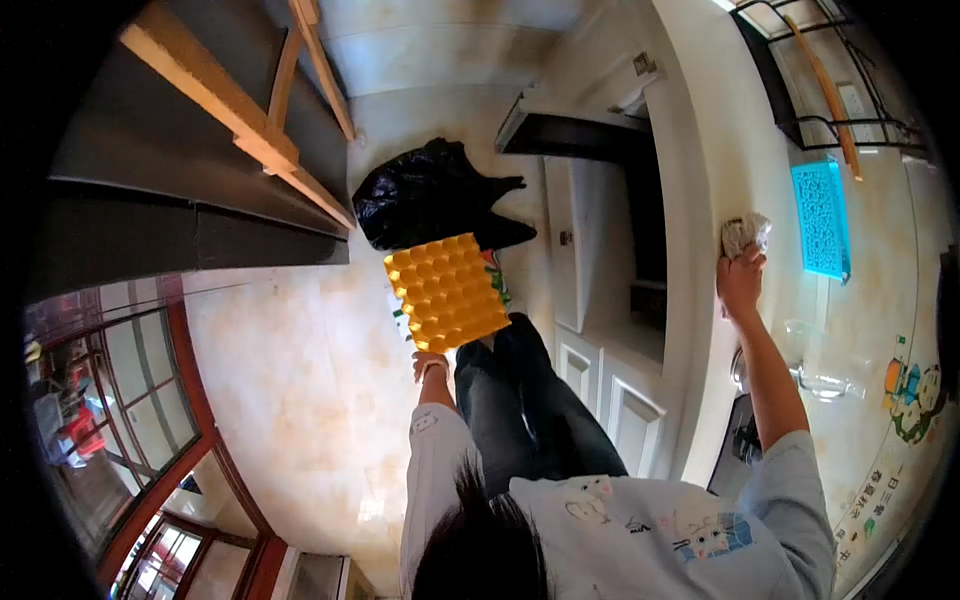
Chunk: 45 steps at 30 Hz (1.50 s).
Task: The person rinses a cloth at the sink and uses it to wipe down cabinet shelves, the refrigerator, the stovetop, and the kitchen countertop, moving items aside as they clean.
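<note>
A yellow egg tray (447, 292) with rows of round hollows is held at its lower left edge by my left hand (430, 364), fingers closed on it. On the right, my right hand (741, 284) presses a crumpled whitish cloth (745, 234) onto the pale countertop (700, 150), its fingers wrapped round the cloth's near side. Beyond the tray, a black plastic bag (425, 195) lies on the floor. Something green, red and white shows partly from beneath the tray; the tray hides the rest of it.
A turquoise basket (821, 220) stands by the wall behind the counter, below a black wire rack (835, 120). A glass jar (822, 382) is near my right forearm. White cabinets (632, 425) have an open drawer or door above. Wooden legs (240, 130) jut out upper left.
</note>
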### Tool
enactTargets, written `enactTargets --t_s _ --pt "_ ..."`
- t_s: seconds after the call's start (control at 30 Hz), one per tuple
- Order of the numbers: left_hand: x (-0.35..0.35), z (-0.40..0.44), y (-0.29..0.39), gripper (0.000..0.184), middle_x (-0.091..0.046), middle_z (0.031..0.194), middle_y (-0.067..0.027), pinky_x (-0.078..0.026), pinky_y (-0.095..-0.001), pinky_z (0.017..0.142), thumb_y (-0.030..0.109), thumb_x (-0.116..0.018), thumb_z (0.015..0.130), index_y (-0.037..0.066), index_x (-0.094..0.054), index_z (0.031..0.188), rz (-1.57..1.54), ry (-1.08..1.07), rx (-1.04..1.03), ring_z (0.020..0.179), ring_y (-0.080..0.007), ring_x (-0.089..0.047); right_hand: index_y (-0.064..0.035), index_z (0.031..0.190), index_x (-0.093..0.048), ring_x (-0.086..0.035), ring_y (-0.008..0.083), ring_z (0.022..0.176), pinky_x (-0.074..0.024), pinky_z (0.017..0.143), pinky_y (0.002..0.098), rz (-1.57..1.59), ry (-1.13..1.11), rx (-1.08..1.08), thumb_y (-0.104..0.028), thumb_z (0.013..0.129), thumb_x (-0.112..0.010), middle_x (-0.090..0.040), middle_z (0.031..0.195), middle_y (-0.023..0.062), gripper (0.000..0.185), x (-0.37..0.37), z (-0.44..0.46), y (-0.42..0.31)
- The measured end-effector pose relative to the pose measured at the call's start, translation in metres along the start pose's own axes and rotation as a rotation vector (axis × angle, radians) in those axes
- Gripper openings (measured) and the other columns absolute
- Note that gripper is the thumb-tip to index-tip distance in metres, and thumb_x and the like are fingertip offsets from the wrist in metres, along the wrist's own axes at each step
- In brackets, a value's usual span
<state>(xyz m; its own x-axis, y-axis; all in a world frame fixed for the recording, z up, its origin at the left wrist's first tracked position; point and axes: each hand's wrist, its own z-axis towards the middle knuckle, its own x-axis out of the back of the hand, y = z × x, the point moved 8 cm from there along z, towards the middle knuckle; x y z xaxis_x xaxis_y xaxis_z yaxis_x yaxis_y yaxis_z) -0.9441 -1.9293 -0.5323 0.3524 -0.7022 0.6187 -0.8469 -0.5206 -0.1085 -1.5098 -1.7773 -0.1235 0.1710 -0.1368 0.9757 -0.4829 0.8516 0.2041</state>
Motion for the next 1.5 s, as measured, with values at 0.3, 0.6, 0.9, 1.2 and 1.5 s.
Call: enactTargets --t_s 0.3,0.6,0.9,1.2,1.5 --pt "0.023 -0.027 -0.11 0.044 -0.057 0.113 -0.0204 -0.043 -0.0464 0.09 0.036 -0.051 0.082 0.006 -0.056 0.113 0.287 -0.242 -0.316 0.107 -0.0339 -0.054 -0.0003 0.115 -0.028 -0.051 0.0435 0.1 -0.045 0.084 0.0511 0.065 -0.087 -0.186 -0.028 0.079 -0.052 -0.037 0.117 0.0277 0.051 0.007 0.001 -0.002" --pt "-0.002 -0.043 -0.367 0.029 -0.058 0.113 -0.007 -0.049 -0.0385 0.083 0.016 -0.045 0.087 0.018 -0.058 0.113 1.191 -0.41 -0.5 0.105 -0.0243 -0.056 -0.0017 0.114 -0.029 -0.051 0.0433 0.103 -0.0474 0.082 0.0493 0.115 -0.143 -0.141 -0.024 0.082 -0.045 -0.039 0.113 0.0301 0.042 0.009 0.003 -0.006" --pt "-0.022 -0.133 -0.444 0.03 -0.061 0.096 -0.0079 -0.048 -0.0377 0.078 0.033 -0.038 0.088 0.019 -0.064 0.095 0.763 -0.346 -0.274 0.092 -0.0236 -0.059 -0.0024 0.121 -0.027 -0.05 0.0431 0.103 -0.0467 0.082 0.0502 0.151 -0.152 -0.093 -0.031 0.082 -0.046 -0.037 0.116 0.0287 0.051 0.002 0.006 -0.002" --pt "0.025 -0.119 -0.386 0.05 -0.064 0.079 -0.0088 -0.046 -0.0369 0.074 0.05 -0.031 0.089 0.019 -0.069 0.077 0.581 -0.173 -0.243 0.078 -0.0229 -0.061 -0.0052 0.119 -0.032 -0.05 0.0431 0.102 -0.0444 0.084 0.0509 0.145 -0.102 -0.066 -0.029 0.081 -0.047 -0.039 0.118 0.0267 0.048 0.001 0.012 0.0" --pt "0.206 -0.09 -0.126 0.054 -0.062 0.066 -0.0158 -0.044 -0.0368 0.068 0.052 -0.046 0.086 0.007 -0.069 0.067 -0.177 0.164 -0.644 0.068 -0.0265 -0.059 -0.0038 0.119 -0.035 -0.051 0.0403 0.099 -0.0426 0.088 0.044 0.28 -0.132 -0.162 -0.026 0.082 -0.047 -0.048 0.11 0.0245 0.045 0.015 0.015 0.009"
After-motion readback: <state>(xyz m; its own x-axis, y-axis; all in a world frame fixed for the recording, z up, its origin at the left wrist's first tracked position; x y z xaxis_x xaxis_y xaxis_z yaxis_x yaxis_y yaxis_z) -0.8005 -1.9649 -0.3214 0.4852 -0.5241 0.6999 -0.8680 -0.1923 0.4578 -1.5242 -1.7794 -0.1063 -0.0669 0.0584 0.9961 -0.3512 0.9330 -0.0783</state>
